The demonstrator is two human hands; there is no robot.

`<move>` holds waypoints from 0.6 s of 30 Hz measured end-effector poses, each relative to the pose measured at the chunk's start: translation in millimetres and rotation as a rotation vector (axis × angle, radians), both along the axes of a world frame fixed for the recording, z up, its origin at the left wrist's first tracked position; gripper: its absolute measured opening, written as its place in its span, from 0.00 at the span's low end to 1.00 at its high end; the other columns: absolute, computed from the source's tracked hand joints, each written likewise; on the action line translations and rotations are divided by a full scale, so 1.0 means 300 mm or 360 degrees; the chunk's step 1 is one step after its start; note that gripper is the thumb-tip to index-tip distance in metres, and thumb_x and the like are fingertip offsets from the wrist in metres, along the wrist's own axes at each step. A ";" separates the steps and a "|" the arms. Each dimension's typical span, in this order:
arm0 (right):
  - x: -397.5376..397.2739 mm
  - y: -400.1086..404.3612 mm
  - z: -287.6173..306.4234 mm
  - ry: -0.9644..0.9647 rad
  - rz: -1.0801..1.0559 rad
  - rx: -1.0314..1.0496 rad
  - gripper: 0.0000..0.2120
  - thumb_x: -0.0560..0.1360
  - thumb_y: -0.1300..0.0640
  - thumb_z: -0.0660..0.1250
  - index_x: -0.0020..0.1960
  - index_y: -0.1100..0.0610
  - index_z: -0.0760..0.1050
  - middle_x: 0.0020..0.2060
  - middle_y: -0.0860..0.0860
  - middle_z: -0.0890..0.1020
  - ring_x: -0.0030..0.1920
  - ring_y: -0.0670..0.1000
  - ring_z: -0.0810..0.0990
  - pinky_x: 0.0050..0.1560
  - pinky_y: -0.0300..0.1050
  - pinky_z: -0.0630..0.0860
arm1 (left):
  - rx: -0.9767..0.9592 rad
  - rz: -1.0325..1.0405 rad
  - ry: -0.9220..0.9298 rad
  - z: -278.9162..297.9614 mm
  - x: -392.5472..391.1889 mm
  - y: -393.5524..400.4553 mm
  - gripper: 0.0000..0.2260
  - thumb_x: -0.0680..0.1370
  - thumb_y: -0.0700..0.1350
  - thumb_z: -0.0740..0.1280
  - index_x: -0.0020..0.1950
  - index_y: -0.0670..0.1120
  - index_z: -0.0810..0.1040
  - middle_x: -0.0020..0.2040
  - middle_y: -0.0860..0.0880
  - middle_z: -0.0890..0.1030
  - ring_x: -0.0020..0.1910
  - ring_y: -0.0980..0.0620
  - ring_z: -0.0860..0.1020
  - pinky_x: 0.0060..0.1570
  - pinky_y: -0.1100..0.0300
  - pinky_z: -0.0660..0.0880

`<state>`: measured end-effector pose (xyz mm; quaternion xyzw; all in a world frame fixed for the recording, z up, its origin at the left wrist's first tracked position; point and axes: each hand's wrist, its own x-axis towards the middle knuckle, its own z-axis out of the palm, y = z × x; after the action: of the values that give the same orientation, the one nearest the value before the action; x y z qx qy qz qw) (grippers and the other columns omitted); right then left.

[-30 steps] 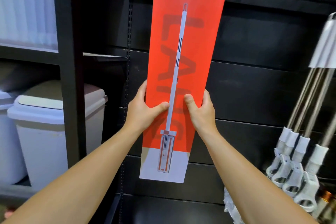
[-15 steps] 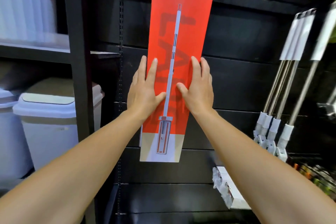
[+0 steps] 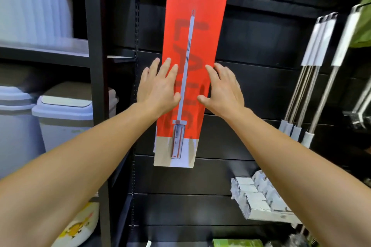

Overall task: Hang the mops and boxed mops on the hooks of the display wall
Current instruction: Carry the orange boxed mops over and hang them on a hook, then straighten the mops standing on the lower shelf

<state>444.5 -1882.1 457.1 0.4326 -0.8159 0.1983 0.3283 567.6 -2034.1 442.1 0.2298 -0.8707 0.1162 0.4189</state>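
Observation:
A long red boxed mop (image 3: 197, 34) with a mop picture and white print hangs upright against the black slatted display wall (image 3: 261, 90); its top runs out of view, so the hook is hidden. My left hand (image 3: 158, 88) lies over the box's left edge, fingers spread. My right hand (image 3: 222, 90) is at its right edge, fingers apart and thumb toward the printed handle. Neither hand grips the box. Several unboxed mops (image 3: 313, 70) with steel poles and white grips hang on the wall to the right.
A black shelf post (image 3: 96, 70) stands left of the wall. Behind it sit lidded plastic bins (image 3: 64, 118) on a shelf. White mop heads (image 3: 261, 196) stick out low on the right. A yellow-printed tub (image 3: 80, 226) is at bottom left.
My hands have gone from gripping the box's edges to lying flat and open against it. The box now hangs lower in view and its brand print at the top shows.

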 end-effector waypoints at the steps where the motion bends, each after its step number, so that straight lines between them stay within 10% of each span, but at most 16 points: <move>1: 0.002 0.027 -0.005 -0.0008 0.0028 0.0014 0.43 0.74 0.42 0.71 0.81 0.50 0.52 0.80 0.52 0.56 0.80 0.57 0.51 0.79 0.56 0.55 | -0.0008 -0.0003 -0.0008 -0.004 0.002 0.020 0.35 0.76 0.56 0.64 0.80 0.47 0.57 0.80 0.45 0.57 0.79 0.41 0.52 0.76 0.42 0.54; 18: -0.387 0.875 -0.281 -0.0250 -0.0001 0.0223 0.37 0.76 0.44 0.69 0.79 0.53 0.58 0.78 0.51 0.63 0.79 0.56 0.58 0.78 0.54 0.59 | 0.0259 -0.0273 -0.0152 -0.312 -0.327 0.743 0.29 0.78 0.53 0.67 0.77 0.48 0.66 0.77 0.46 0.66 0.76 0.42 0.63 0.74 0.49 0.59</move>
<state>328.3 -1619.7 372.7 0.4373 -0.8511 0.1740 0.2325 469.5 -1811.1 348.5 0.1819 -0.9128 0.0196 0.3652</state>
